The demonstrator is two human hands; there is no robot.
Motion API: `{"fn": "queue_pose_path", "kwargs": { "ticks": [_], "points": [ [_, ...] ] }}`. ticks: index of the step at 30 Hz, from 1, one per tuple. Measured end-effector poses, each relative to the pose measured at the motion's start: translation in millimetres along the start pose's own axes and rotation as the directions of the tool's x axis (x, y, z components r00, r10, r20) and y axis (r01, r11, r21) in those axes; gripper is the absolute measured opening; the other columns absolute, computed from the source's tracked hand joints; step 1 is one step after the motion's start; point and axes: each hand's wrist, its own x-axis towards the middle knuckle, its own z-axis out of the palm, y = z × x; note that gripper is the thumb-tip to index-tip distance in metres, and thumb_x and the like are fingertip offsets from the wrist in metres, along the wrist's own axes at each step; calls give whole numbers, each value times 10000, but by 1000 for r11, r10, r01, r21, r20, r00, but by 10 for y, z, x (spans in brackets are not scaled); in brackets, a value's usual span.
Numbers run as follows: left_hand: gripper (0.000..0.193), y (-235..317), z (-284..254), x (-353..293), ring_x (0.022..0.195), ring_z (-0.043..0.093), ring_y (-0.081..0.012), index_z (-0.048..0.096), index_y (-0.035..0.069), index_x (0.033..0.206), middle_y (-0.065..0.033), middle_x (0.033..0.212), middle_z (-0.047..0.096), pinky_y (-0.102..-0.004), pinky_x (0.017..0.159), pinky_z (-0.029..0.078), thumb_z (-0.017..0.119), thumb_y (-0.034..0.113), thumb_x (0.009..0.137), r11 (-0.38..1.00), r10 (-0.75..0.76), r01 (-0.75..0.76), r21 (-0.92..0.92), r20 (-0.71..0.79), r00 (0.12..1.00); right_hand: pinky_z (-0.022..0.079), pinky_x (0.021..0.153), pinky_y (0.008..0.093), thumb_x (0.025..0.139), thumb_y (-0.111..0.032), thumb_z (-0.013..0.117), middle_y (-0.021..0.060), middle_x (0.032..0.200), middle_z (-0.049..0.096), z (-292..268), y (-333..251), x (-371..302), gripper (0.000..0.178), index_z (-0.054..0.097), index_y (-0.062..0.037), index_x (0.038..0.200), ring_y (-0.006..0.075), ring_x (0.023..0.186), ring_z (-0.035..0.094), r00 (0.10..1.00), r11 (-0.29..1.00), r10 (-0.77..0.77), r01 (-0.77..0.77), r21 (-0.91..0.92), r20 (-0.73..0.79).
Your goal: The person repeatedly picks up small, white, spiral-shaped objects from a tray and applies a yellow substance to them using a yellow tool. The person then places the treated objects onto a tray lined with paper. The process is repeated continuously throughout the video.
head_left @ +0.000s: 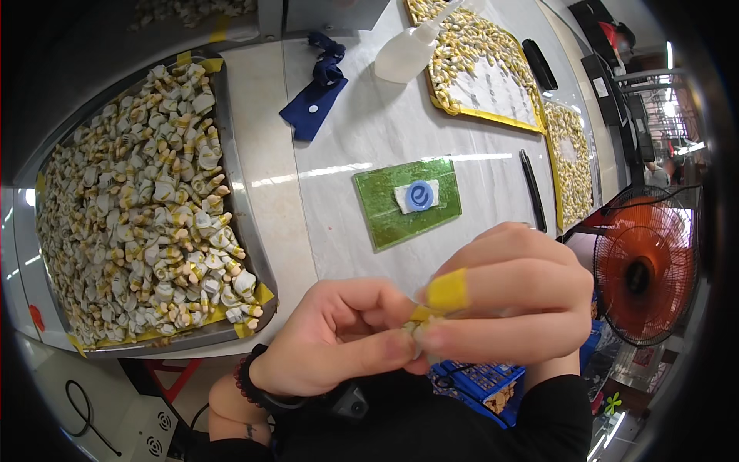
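Observation:
Close to my body, the two hands meet fingertip to fingertip. A tiny whitish piece with a yellow part [418, 323] is pinched between them, mostly covered by the fingers. Thumb and index finger of my left hand [342, 335] press on it from the left. From the right, my right hand [516, 296] closes thumb and fingers on the same piece. Yellow tape [448, 290] shows at a fingertip of my right hand. Just beyond the hands lies a green glittery slab [377, 219], bearing a small white pad and a blue round disc [419, 195].
A metal tray [265, 296] heaped with small white, yellow-banded pieces fills the left. A white squeeze bottle [400, 58], navy cloth [315, 108] and yellow-edged tray [493, 119] of pieces stand farther back. A black pen-like tool [533, 192] and an orange fan [645, 266] are right.

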Motion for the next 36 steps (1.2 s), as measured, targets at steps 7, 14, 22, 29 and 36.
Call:
{"fn": "queue_pose_path", "kwargs": {
  "ticks": [7, 14, 22, 29, 36],
  "points": [
    [361, -97, 64, -35, 771, 646, -198, 581, -60, 964, -164, 864, 639, -317, 706, 531, 758, 158, 737, 845, 427, -364, 393, -84, 900, 461, 676, 271, 791, -60, 633, 96, 876, 643, -936, 615, -430, 263, 603, 3, 1045, 159, 858, 588, 837, 702, 316, -523, -483, -446],
    [341, -43, 39, -49, 792, 631, -202, 605, -63, 948, -164, 845, 650, -305, 706, 507, 773, 110, 708, 710, 445, -398, 582, 68, 893, 481, 699, 361, 741, -130, 675, 190, 871, 645, -2167, 1657, -2031, 304, 630, -4, 1014, 309, 781, 626, 472, 116, 843, -628, -770, -258],
    [315, -20, 21, -83, 774, 624, -200, 612, -59, 936, -155, 834, 657, -302, 699, 496, 769, 88, 705, 656, 456, -394, 644, 78, 887, 473, 598, 322, 744, -35, 646, 135, 704, 631, -1889, 1673, -1975, 119, 640, 16, 851, 246, 633, 613, 484, 120, 803, -704, -700, -348],
    [301, -65, -3, -76, 771, 624, -189, 607, -52, 929, -157, 839, 650, -285, 681, 500, 763, 85, 712, 665, 502, -421, 617, 48, 863, 454, 585, 299, 781, -32, 617, 113, 691, 612, -2110, 1784, -2200, 90, 605, 36, 840, 192, 615, 581, 417, 204, 858, -813, -545, -301],
    [310, -39, -16, -137, 754, 628, -190, 598, -57, 928, -167, 834, 635, -282, 671, 508, 766, 78, 705, 718, 477, -401, 570, 17, 879, 431, 565, 263, 827, -54, 605, 87, 663, 591, -2043, 1728, -2124, 89, 598, 35, 830, 138, 582, 534, 609, 276, 703, -709, -649, -366]
  ]
}}
